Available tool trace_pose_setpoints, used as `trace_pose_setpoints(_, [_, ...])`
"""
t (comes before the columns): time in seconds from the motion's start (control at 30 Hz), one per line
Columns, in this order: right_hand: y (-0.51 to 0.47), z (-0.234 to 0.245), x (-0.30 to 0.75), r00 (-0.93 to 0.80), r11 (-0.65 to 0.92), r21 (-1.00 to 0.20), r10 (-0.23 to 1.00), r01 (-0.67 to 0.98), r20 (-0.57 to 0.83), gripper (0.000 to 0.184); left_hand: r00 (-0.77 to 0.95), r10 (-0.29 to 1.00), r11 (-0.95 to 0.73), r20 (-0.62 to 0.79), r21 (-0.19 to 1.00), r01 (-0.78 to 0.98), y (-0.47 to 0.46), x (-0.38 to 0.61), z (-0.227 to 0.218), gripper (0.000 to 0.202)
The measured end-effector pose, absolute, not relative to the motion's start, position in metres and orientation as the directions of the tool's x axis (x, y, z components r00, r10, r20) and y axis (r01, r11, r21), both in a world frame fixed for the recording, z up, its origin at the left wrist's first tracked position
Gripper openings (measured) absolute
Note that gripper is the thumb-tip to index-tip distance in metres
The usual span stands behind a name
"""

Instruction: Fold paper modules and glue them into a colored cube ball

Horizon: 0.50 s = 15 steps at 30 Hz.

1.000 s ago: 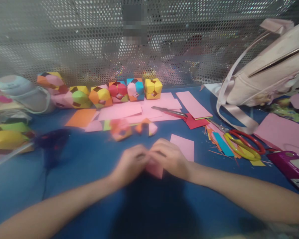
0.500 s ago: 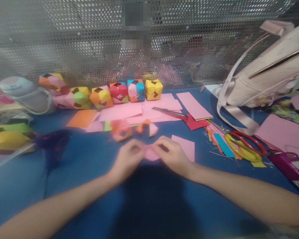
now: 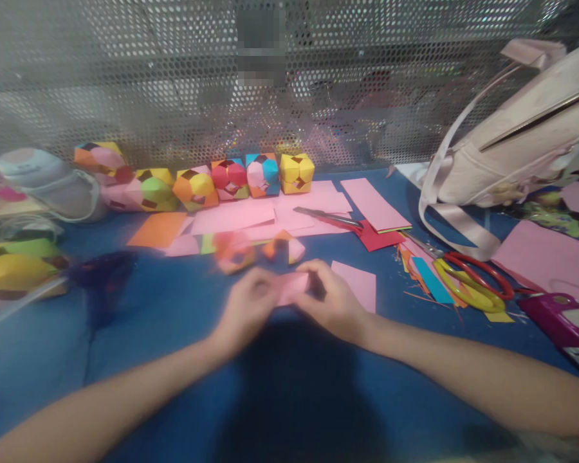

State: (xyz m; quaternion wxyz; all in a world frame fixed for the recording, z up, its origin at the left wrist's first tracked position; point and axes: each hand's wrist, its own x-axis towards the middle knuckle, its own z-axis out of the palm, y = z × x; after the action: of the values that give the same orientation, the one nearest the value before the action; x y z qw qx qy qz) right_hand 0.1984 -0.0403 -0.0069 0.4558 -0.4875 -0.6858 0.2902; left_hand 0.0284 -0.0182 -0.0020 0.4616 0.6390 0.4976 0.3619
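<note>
The left hand and right hand both pinch one pink paper; a pink square lies partly behind the right, folded cubes stand beyond.

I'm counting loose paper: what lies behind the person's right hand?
Behind the right hand, a flat pink paper sheet shows on the blue tabletop. The hand covers its near left corner, so that part, and anything else there, cannot be seen.
</note>
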Motion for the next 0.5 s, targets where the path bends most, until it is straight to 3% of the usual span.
trace_pose_setpoints(0.1, [-0.0399,-0.0045,0.1962,-0.068,0.268,-0.887,0.963,0.376,0.262,0.012,0.227,0.974,-0.061,-0.005,0.958,0.281,-0.0183,0.0279,-0.0040,0.014])
trace_pose_setpoints(0.2, [-0.0392,-0.0044,0.1955,-0.054,0.295,-0.885,0.954,0.361,0.296,0.013,0.285,0.957,-0.029,-0.048,0.966,0.258,-0.0192,0.0287,-0.0049,0.015])
trace_pose_setpoints(0.33, [-0.0391,-0.0083,0.1965,-0.093,0.417,-0.829,0.906,0.373,0.414,0.010,0.331,0.937,0.028,-0.111,0.969,0.245,-0.0202,0.0300,-0.0047,0.021])
trace_pose_setpoints(0.5, [-0.0391,-0.0096,0.1974,-0.225,0.655,-0.653,0.750,0.381,0.621,0.014,0.359,0.927,0.015,-0.110,0.967,0.256,-0.0193,0.0284,-0.0049,0.016])
